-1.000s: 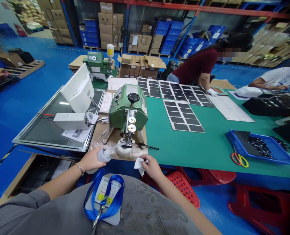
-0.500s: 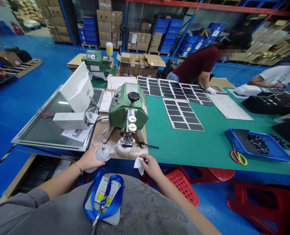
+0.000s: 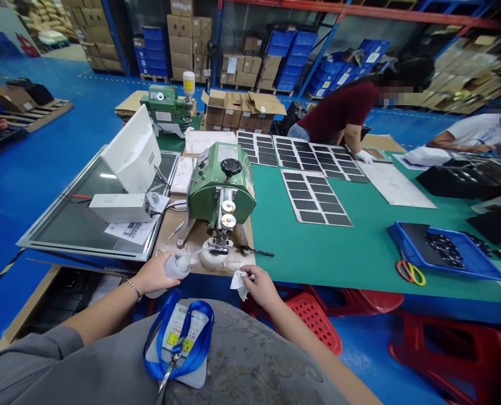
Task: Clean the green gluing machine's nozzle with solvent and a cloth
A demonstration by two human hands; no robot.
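My left hand [image 3: 157,273] is wrapped round a translucent squeeze bottle [image 3: 178,266], tilted so its thin spout reaches the lower front of a green machine [image 3: 222,183]. Under the machine's head is a white round part [image 3: 212,257]; whether the spout touches it I cannot tell. Between the thumb and fingers of my right hand [image 3: 259,284] a crumpled white tissue [image 3: 239,283] is pinched, just off the table's front edge. A black-handled tool [image 3: 256,251] lies to the right of the machine's base.
Sheets of black rectangles [image 3: 317,198] lie on the green table [image 3: 301,256]. At the right are scissors [image 3: 411,273] and a blue tray [image 3: 474,264] of black parts. A monitor [image 3: 134,152] stands left. Red stools [image 3: 313,320] sit below. Two people work across the table.
Almost nothing differs. The view has shifted very slightly; both hands keep their hold on the bottle and the tissue in the same places.
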